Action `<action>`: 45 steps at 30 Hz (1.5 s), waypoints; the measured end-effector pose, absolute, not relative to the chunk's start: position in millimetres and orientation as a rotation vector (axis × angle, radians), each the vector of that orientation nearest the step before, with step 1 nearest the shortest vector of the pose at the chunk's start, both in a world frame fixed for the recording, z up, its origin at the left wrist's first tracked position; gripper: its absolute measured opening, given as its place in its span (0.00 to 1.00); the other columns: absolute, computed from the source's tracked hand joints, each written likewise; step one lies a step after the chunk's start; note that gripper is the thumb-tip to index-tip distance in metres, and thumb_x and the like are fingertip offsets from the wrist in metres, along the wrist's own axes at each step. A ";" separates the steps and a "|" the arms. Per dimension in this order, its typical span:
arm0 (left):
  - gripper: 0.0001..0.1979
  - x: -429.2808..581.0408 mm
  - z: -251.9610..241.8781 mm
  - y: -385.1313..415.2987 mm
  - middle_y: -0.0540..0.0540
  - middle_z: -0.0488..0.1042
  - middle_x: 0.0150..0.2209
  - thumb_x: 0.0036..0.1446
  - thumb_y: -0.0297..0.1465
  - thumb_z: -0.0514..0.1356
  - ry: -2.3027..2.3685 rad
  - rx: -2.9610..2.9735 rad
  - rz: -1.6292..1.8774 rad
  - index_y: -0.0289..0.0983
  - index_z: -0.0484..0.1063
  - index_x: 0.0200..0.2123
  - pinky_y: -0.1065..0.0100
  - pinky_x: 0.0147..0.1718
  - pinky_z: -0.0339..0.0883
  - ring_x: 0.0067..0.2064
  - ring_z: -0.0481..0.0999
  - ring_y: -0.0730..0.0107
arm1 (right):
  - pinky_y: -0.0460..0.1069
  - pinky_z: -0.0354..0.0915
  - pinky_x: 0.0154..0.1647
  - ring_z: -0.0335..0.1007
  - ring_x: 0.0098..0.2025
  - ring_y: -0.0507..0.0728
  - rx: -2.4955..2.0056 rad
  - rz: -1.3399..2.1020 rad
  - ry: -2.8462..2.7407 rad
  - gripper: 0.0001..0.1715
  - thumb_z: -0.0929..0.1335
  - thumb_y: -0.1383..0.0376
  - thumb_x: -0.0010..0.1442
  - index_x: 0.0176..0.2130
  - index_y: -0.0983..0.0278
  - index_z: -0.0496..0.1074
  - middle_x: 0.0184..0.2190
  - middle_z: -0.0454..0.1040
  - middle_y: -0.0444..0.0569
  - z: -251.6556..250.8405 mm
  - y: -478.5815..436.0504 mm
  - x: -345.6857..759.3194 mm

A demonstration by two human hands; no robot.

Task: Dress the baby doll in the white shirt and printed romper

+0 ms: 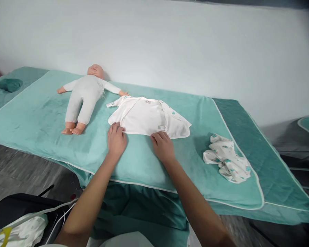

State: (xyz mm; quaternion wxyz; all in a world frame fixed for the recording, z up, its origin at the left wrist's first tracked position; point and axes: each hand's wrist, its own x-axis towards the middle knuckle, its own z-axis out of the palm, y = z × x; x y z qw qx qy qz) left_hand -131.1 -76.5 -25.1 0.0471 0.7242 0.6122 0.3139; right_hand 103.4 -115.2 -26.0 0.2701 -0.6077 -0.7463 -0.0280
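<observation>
A white baby shirt [142, 118] lies spread on the green bed cover, its small printed sleeves angled out to the sides. My left hand [116, 140] is at the left part of its lower hem, fingers bent on the cloth. Farther right along the same hem, my right hand [162, 145] has its fingers curled over the edge. Both hands look closed on the fabric, though the fingertips are partly hidden. A baby doll [86, 91] in a white body lies face up to the left, one hand close to the shirt's sleeve.
A crumpled printed baby garment [228, 157] lies on the right of the green cover [41, 113]. Behind the bed rises a white wall [154, 44]. At lower left, a black chair [12, 202] holds white printed cloth [28, 228], with pale cables [48, 207] running across.
</observation>
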 end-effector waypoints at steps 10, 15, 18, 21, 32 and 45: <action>0.14 -132.6 -24.9 -75.2 0.37 0.73 0.60 0.64 0.23 0.54 1.865 2.204 0.973 0.38 0.78 0.45 0.48 0.66 0.65 0.67 0.68 0.49 | 0.59 0.66 0.59 0.71 0.52 0.63 -1.675 -0.074 -1.479 0.11 0.63 0.64 0.66 0.43 0.62 0.75 0.45 0.78 0.56 -24.3 -65.3 185.9; 0.14 -130.7 -25.5 -77.6 0.37 0.73 0.60 0.65 0.24 0.53 1.886 2.275 0.992 0.37 0.77 0.46 0.49 0.67 0.64 0.68 0.66 0.49 | 0.60 0.67 0.54 0.71 0.45 0.62 -2.166 -0.029 -0.988 0.12 0.68 0.61 0.60 0.42 0.64 0.75 0.45 0.78 0.57 -31.9 -38.4 266.3; 0.14 -125.2 -22.1 -81.0 0.35 0.71 0.64 0.67 0.25 0.53 1.860 2.399 0.978 0.36 0.76 0.50 0.44 0.70 0.58 0.71 0.62 0.47 | 0.59 0.67 0.47 0.68 0.36 0.60 -2.236 0.106 -1.067 0.16 0.72 0.51 0.57 0.35 0.62 0.75 0.35 0.77 0.52 -37.3 -36.1 284.0; 0.15 -110.0 -18.3 -84.8 0.35 0.71 0.64 0.68 0.27 0.53 1.655 2.528 0.927 0.37 0.74 0.54 0.45 0.70 0.59 0.70 0.64 0.49 | 0.56 0.66 0.41 0.64 0.31 0.57 -2.230 0.164 -1.112 0.21 0.72 0.46 0.56 0.32 0.61 0.75 0.30 0.75 0.49 -42.1 -34.1 287.1; 0.22 49.2 -18.2 -87.9 0.34 0.71 0.61 0.66 0.31 0.58 1.283 2.639 0.671 0.40 0.68 0.63 0.47 0.51 0.69 0.57 0.72 0.47 | 0.53 0.65 0.42 0.61 0.33 0.55 -1.892 0.048 -0.895 0.06 0.65 0.65 0.61 0.41 0.63 0.68 0.30 0.62 0.41 -40.0 7.1 300.3; 0.09 57.6 -21.1 -84.7 0.40 0.76 0.47 0.69 0.31 0.55 1.187 2.691 0.712 0.37 0.75 0.44 0.55 0.44 0.66 0.47 0.73 0.56 | 0.56 0.68 0.51 0.69 0.39 0.58 -1.878 -0.012 -0.883 0.06 0.66 0.65 0.61 0.41 0.61 0.69 0.35 0.71 0.47 -50.2 64.6 332.7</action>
